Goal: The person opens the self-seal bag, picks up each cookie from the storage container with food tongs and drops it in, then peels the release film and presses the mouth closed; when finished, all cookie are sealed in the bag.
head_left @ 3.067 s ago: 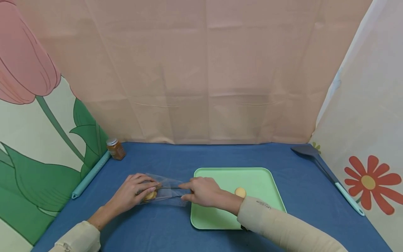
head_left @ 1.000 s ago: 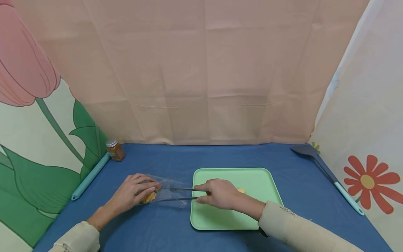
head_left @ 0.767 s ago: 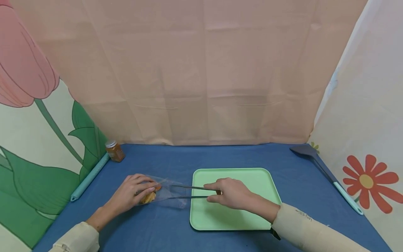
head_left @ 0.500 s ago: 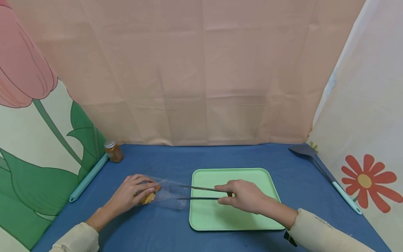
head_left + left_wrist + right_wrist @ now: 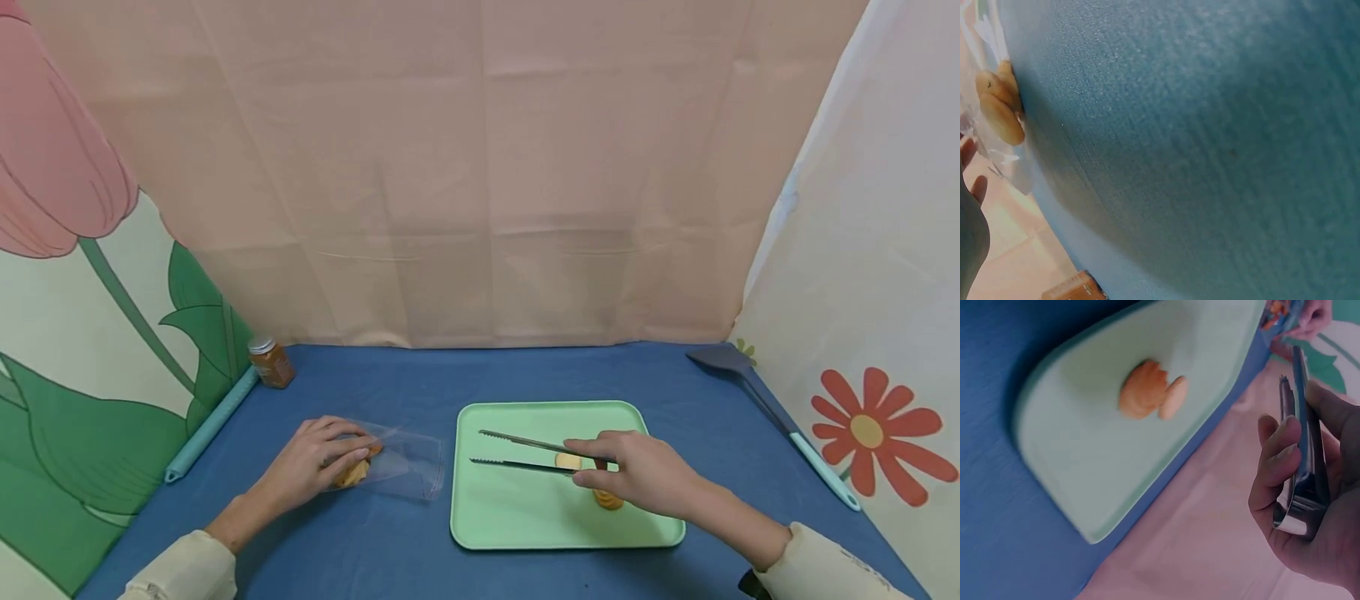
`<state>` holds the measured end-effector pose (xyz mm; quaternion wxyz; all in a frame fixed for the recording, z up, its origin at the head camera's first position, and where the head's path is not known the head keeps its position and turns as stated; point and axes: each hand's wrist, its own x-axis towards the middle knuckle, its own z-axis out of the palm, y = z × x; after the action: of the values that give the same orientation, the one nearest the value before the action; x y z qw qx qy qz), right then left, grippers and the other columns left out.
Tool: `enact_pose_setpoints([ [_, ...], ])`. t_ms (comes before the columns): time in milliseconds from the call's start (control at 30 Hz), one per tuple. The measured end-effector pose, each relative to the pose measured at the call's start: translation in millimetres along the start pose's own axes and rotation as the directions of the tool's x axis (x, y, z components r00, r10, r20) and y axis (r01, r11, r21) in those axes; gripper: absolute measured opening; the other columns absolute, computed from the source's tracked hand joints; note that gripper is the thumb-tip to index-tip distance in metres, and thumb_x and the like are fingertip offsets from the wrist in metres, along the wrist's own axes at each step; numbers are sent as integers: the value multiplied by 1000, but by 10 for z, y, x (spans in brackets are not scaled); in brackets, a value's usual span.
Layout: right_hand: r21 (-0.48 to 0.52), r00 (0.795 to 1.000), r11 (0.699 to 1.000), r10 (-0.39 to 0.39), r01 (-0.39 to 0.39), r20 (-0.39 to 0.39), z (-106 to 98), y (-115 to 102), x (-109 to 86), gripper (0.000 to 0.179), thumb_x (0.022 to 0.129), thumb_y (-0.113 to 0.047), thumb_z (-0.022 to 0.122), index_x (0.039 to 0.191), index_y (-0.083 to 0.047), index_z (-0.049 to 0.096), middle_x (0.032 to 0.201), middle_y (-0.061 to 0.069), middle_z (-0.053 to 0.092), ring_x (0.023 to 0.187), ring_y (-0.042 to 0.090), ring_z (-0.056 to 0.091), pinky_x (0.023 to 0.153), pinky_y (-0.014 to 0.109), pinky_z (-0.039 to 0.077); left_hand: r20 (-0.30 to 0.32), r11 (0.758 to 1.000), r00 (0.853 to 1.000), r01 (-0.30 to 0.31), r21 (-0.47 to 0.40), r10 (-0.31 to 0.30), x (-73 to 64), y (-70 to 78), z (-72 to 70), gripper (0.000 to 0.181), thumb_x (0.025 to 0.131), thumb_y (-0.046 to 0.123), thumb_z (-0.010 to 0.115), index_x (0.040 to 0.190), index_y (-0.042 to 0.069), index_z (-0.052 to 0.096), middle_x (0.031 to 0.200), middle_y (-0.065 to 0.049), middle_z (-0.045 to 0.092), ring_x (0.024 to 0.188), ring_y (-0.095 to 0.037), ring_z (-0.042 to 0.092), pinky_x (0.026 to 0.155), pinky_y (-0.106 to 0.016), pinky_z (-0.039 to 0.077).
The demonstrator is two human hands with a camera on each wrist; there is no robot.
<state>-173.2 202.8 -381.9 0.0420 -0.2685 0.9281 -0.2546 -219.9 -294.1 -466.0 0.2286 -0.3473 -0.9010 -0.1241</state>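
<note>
My left hand (image 5: 315, 457) grips the near end of a clear plastic bag (image 5: 416, 467) lying on the blue cloth, its mouth toward the tray. Inside, under the fingers, are several golden cookies (image 5: 1002, 119). In my right hand (image 5: 641, 471) I hold metal tongs (image 5: 1307, 450), their arms apart and nothing between the tips. The tongs reach left over the green tray (image 5: 502, 517). On it lie two cookies, a pale round cookie (image 5: 567, 461) and a browner ridged cookie (image 5: 608, 500), partly hidden by my hand in the head view.
A jar of brown contents with a silver lid (image 5: 273, 367) stands at the back left, beside a long teal rod (image 5: 213, 425). On the right edge lies a dark turner (image 5: 750, 379) with a pale teal handle. Cloth walls close the back and sides.
My right hand has drawn the tongs rightward out of the bag and over the tray, their arms wider apart. A ridged cookie now shows on the tray. The left hand stays on the bag.
</note>
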Motion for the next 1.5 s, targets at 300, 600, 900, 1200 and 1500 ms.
enact_pose_setpoints([
  [300, -48, 998, 997, 63, -64, -22, -57, 218, -198, 49, 92, -54, 66, 136, -31, 65, 74, -19, 50, 56, -1, 33, 48, 19, 28, 9, 999, 999, 39, -24, -39, 7, 15, -16, 24, 92, 23, 73, 115, 29, 76, 114, 10, 70, 109, -14, 59, 92, -48, 44],
  [600, -42, 993, 992, 120, -119, 18, -79, 407, -359, 54, 91, -57, 65, 137, -29, 64, 75, -17, 53, 57, -1, 38, 49, 21, 32, 25, 998, 998, 54, -29, -53, -6, -4, 11, 23, 93, 25, 72, 115, 31, 76, 116, 13, 69, 111, -13, 59, 93, -48, 43],
  [900, -89, 979, 975, 204, -203, 5, -98, 565, -496, 52, 90, -53, 68, 136, -29, 65, 78, -16, 55, 61, -2, 43, 50, 23, 36, 28, 998, 997, 66, -23, -65, -13, -4, 15, 23, 93, 26, 73, 115, 31, 76, 116, 12, 69, 112, -14, 59, 94, -48, 43],
  [1200, -138, 969, 960, 245, -245, -15, -78, 633, -540, 46, 87, -46, 74, 131, -30, 69, 72, -13, 49, 57, 1, 39, 49, 22, 33, 28, 998, 998, 61, -34, -60, -9, -17, 17, 24, 93, 26, 72, 116, 32, 76, 116, 14, 68, 111, -12, 58, 94, -48, 43],
  [1500, -156, 960, 947, 280, -279, -18, -49, 678, -569, 45, 85, -45, 75, 128, -31, 71, 70, -11, 48, 57, 2, 40, 49, 23, 33, 27, 999, 998, 49, -21, -49, -3, -19, 11, 25, 92, 25, 73, 116, 32, 76, 116, 13, 69, 112, -14, 59, 94, -49, 43],
])
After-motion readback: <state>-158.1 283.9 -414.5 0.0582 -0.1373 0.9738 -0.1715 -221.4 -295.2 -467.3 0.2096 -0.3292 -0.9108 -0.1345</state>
